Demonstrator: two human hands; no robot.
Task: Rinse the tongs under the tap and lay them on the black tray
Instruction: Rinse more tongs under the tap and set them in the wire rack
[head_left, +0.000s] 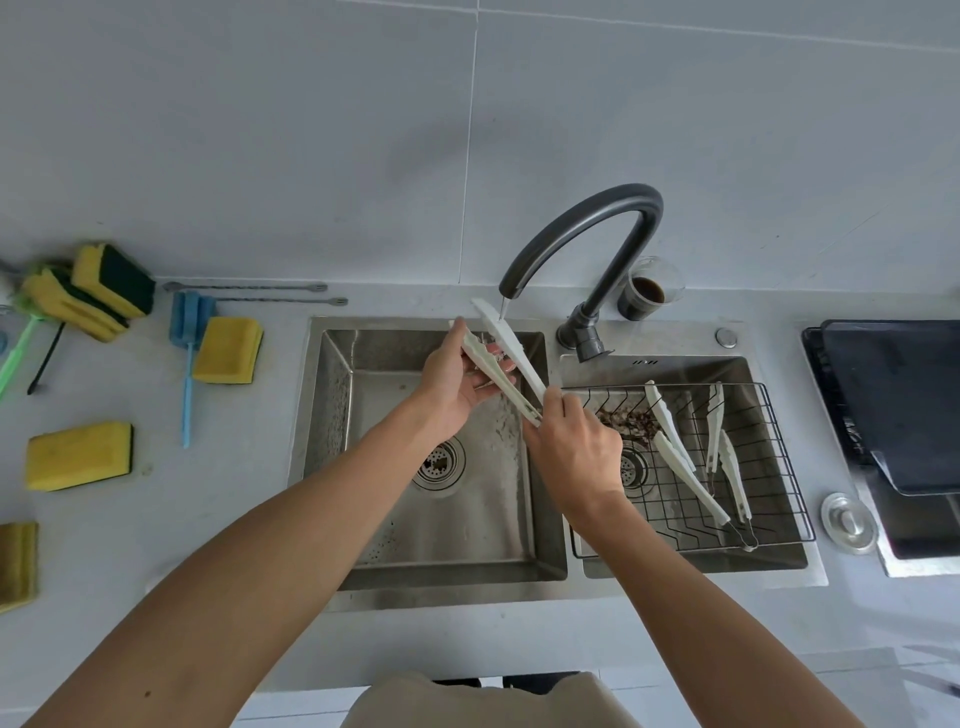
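White tongs are spread open above the left sink basin, one arm right under the dark curved tap, from which a thin stream of water falls. My right hand grips the tongs at their hinge end. My left hand cups the other arm from below, thumb near its tip. The black tray lies at the far right on the counter, with nothing on it.
A black wire rack in the right basin holds two more white tongs and some brown scraps. A glass of dark liquid stands behind the tap. Yellow sponges and brushes lie on the left counter.
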